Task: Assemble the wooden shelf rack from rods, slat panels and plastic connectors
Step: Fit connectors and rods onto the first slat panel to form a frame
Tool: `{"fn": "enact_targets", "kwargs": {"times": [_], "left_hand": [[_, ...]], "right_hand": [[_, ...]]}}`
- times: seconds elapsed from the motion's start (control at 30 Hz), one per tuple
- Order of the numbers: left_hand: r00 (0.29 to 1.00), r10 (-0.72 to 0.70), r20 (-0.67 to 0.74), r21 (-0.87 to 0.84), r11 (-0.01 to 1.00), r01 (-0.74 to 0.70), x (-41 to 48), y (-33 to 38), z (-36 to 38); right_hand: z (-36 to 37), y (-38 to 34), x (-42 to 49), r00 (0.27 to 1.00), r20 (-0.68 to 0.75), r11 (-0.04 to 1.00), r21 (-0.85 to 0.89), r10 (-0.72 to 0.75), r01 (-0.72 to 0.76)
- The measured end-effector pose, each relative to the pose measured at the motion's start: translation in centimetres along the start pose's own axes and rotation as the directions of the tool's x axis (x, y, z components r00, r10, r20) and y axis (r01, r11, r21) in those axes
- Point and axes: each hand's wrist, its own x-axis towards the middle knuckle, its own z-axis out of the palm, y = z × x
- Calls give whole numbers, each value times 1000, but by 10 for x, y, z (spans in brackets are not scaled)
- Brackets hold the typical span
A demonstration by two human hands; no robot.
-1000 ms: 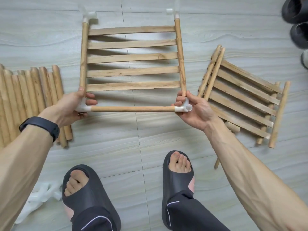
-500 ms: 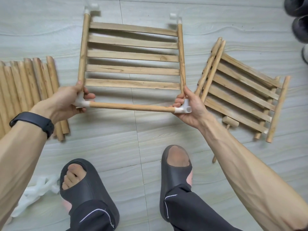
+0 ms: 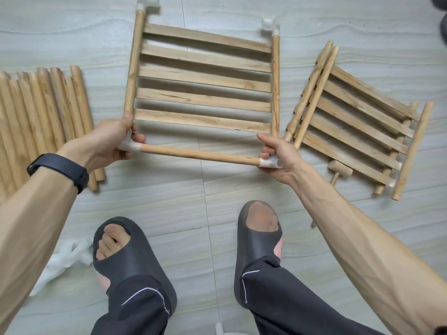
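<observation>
- Slat panel point(image 3: 203, 78) held between the two hands, a side rod down each edge, white far connectors point(image 3: 148, 3) capping the corners away from the hands; impossible to tell whether that far edge touches the floor point(image 3: 217, 194).
- Cross rod point(image 3: 198, 154) spanning hand to hand along the near edge, each end seated in a corner piece. Probably being squeezed home to close the frame.
- Left hand point(image 3: 108, 141) wrapped round the near-left connector point(image 3: 128, 146), thumb lying up the side rod. Judged to be a brace against the push from the other end.
- Right hand point(image 3: 278, 155) clasped round the near-right connector point(image 3: 269, 163), thumb raised beside the side rod. Open socket facing out past the palm, likely kept free for another rod.
- Spare rods point(image 3: 41, 112) in a row on the floor just outside the left hand, within easy reach.
- Further slat panels point(image 3: 358, 122) stacked just outside the right hand, with two loose rods point(image 3: 314, 93) across them. Small mallet point(image 3: 339, 169) near that wrist, handy for tapping joints.
- White plastic bundle point(image 3: 65, 259) under the left forearm, by a slipper point(image 3: 130, 250). Contents unclear.
</observation>
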Motion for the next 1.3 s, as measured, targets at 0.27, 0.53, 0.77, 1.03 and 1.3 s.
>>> {"fn": "enact_targets", "kwargs": {"times": [0.27, 0.53, 0.77, 1.03, 1.3], "left_hand": [[996, -22, -88, -30, 999, 20, 6, -22, 16], [992, -15, -129, 9, 1000, 17, 10, -25, 2], [985, 2, -173, 123, 992, 19, 11, -37, 6], [987, 44, -155, 183, 983, -15, 13, -41, 5], [961, 153, -229, 271, 958, -88, 9, -38, 2]], "right_hand": [[0, -23, 4, 999, -43, 985, -173, -27, 19], [9, 4, 13, 977, -55, 976, -84, -207, 202], [-1, 13, 28, 957, -92, 871, -447, -274, 206], [-3, 11, 24, 979, -14, 967, -160, -206, 201], [8, 9, 2, 986, 129, 993, 50, -110, 104]]}}
